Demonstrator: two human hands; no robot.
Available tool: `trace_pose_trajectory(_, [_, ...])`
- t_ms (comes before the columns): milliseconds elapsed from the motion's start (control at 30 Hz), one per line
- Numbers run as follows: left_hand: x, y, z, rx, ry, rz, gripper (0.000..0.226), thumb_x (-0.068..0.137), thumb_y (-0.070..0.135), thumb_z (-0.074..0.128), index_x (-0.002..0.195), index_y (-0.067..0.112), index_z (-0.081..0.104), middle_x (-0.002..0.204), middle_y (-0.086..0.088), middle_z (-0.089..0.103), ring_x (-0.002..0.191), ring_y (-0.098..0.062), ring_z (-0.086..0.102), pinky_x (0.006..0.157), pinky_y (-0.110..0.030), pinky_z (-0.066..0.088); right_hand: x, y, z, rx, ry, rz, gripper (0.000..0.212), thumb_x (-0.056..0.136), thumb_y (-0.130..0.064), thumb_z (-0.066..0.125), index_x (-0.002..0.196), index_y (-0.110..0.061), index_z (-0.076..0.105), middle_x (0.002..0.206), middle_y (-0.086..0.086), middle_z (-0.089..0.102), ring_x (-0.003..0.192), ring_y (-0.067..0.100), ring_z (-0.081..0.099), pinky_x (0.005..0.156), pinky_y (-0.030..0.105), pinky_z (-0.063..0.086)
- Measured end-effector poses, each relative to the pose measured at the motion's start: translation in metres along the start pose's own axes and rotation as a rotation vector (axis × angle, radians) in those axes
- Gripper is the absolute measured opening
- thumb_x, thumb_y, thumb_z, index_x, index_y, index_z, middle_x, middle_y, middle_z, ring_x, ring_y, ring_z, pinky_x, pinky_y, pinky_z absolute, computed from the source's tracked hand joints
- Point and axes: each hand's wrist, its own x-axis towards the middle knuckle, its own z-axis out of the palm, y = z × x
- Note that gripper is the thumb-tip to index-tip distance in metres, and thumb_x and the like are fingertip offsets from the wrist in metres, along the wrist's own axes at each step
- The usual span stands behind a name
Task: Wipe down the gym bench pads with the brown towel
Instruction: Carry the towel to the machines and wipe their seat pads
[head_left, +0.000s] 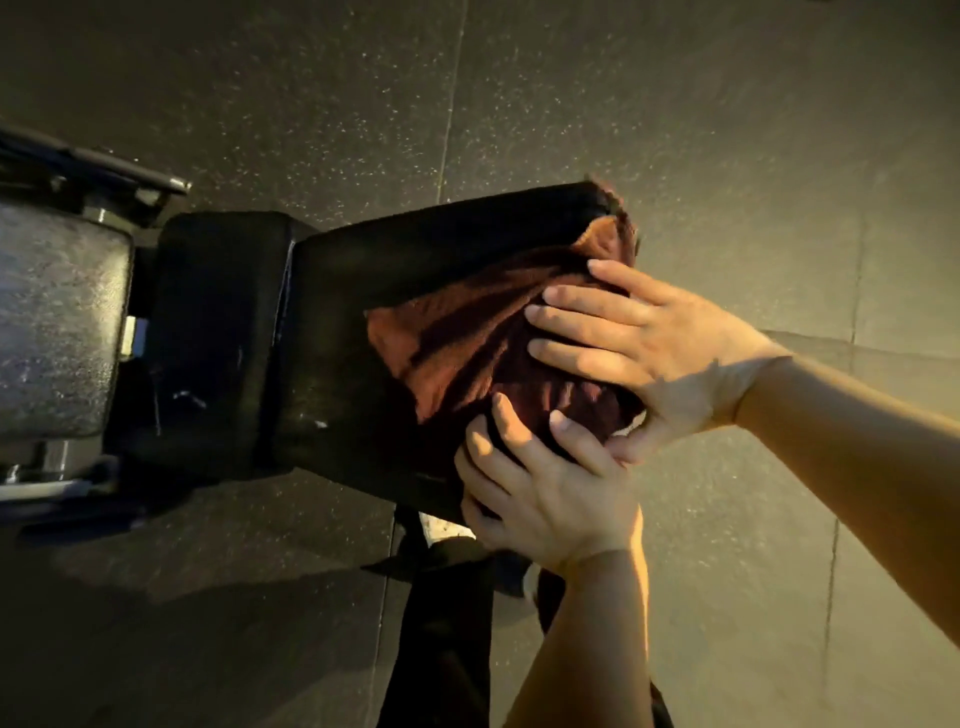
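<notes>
Here both hands sit flat on the towel (467, 353), which lies bunched at the right end of the bench's big pad (353, 322), one corner hanging over the far right edge. Right hand (654, 353): fingers straight and spread, palm pressing the cloth down, no pinch. Left hand (545, 493): at the near right corner of the pad, fingers extended onto the towel's near edge, pressing rather than clutching; thumb not visible, so can't tell if it hooks the pad edge. Small pad (218, 338) and a grey pad (57, 322) sit further left w/ no cloth on them. Towel looks soft, light, floppy, bunches easily; prob best handled w/ flat palm pressure over the middle of the wad, or gathered by a fold. Pad surface looks smooth, so cloth should slide w/o snagging. Speckled floor (675, 130) all around.
</notes>
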Motion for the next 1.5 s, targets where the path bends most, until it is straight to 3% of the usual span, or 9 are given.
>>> trace_pose_trajectory(100, [-0.002, 0.0, -0.002, -0.045, 0.016, 0.063, 0.044, 0.092, 0.038, 0.044, 0.123, 0.016, 0.065, 0.126, -0.009, 0.061, 0.118, -0.034, 0.055, 0.089, -0.051, 0.041, -0.034, -0.027, 0.008, 0.147, -0.008, 0.214, 0.084, 0.09, -0.065, 0.043, 0.154, -0.013, 0.03, 0.16, 0.012, 0.027, 0.149, 0.032, 0.023, 0.116, 0.053, 0.029])
trace_pose_trajectory(367, [0.005, 0.008, -0.003, -0.108, -0.021, 0.05, 0.048, 0.092, 0.042, 0.037, 0.124, 0.019, 0.065, 0.128, -0.011, 0.06, 0.12, -0.036, 0.054, 0.094, -0.054, 0.037, -0.071, -0.103, 0.025, 0.448, 0.156, 0.783, 0.063, 0.099, -0.04, 0.049, 0.155, -0.022, 0.028, 0.162, 0.005, 0.022, 0.142, 0.029, 0.035, 0.11, 0.04, 0.036])
trace_pose_trajectory(500, [0.005, 0.004, -0.012, -0.072, -0.067, 0.096, 0.075, 0.085, 0.056, 0.012, 0.139, 0.024, 0.052, 0.144, -0.006, 0.047, 0.136, -0.031, 0.038, 0.107, -0.051, 0.025, -0.115, -0.14, 0.023, 0.711, 0.034, 1.159, 0.064, 0.098, -0.036, 0.053, 0.155, -0.032, 0.022, 0.164, -0.006, 0.016, 0.145, 0.02, 0.029, 0.105, 0.036, 0.037])
trace_pose_trajectory(700, [0.013, -0.022, -0.044, 0.057, -0.295, 0.343, 0.058, 0.102, 0.052, 0.03, 0.152, 0.023, 0.032, 0.155, -0.005, 0.029, 0.141, -0.029, 0.027, 0.111, -0.05, 0.022, -0.153, -0.173, -0.011, 0.762, 0.015, 1.148, 0.053, 0.1, -0.031, 0.05, 0.15, -0.027, 0.033, 0.156, -0.009, 0.032, 0.137, 0.016, 0.04, 0.103, 0.03, 0.037])
trace_pose_trajectory(900, [0.052, 0.013, -0.062, 0.159, -0.228, 0.777, 0.067, 0.099, 0.053, 0.044, 0.156, 0.027, 0.021, 0.162, -0.001, 0.017, 0.146, -0.026, 0.018, 0.116, -0.052, 0.015, -0.129, -0.182, -0.022, 0.806, 0.139, 1.126, 0.053, 0.1, -0.034, 0.051, 0.149, -0.033, 0.03, 0.156, -0.015, 0.028, 0.136, 0.01, 0.038, 0.103, 0.024, 0.036])
trace_pose_trajectory(1033, [0.056, 0.052, -0.028, 0.3, -0.431, 0.896, 0.067, 0.096, 0.051, 0.054, 0.154, 0.04, 0.021, 0.165, 0.005, -0.01, 0.152, -0.026, -0.009, 0.117, -0.066, 0.009, -0.117, -0.197, 0.001, 0.88, 0.172, 1.188, 0.053, 0.099, -0.032, 0.055, 0.147, -0.035, 0.033, 0.153, -0.016, 0.031, 0.132, 0.007, 0.041, 0.101, 0.019, 0.033])
trace_pose_trajectory(1200, [0.059, 0.028, -0.026, 0.257, -0.484, 0.901, 0.064, 0.1, 0.04, 0.052, 0.154, 0.045, 0.017, 0.164, 0.008, -0.021, 0.151, -0.021, -0.019, 0.12, -0.062, 0.003, -0.096, -0.218, 0.006, 0.958, 0.16, 1.29, 0.05, 0.097, -0.031, 0.057, 0.144, -0.032, 0.039, 0.148, -0.015, 0.038, 0.128, 0.007, 0.045, 0.093, 0.019, 0.034])
trace_pose_trajectory(1367, [0.043, -0.052, -0.033, -0.04, -0.48, 1.046, 0.064, 0.095, 0.042, 0.047, 0.154, 0.039, 0.022, 0.166, -0.004, 0.005, 0.152, -0.026, 0.0, 0.116, -0.067, 0.014, -0.073, -0.211, -0.018, 0.94, 0.263, 1.397, 0.045, 0.095, -0.03, 0.059, 0.139, -0.026, 0.047, 0.141, -0.009, 0.046, 0.127, 0.013, 0.049, 0.098, 0.032, 0.044])
trace_pose_trajectory(1500, [0.052, -0.105, -0.02, 0.115, -0.24, 1.307, 0.098, 0.079, 0.042, 0.067, 0.156, 0.033, 0.007, 0.157, -0.012, 0.021, 0.145, -0.033, 0.021, 0.107, -0.065, 0.031, -0.057, -0.204, -0.028, 0.873, 0.307, 1.52, 0.045, 0.093, -0.03, 0.06, 0.137, -0.023, 0.05, 0.14, -0.002, 0.05, 0.123, 0.02, 0.054, 0.096, 0.04, 0.046])
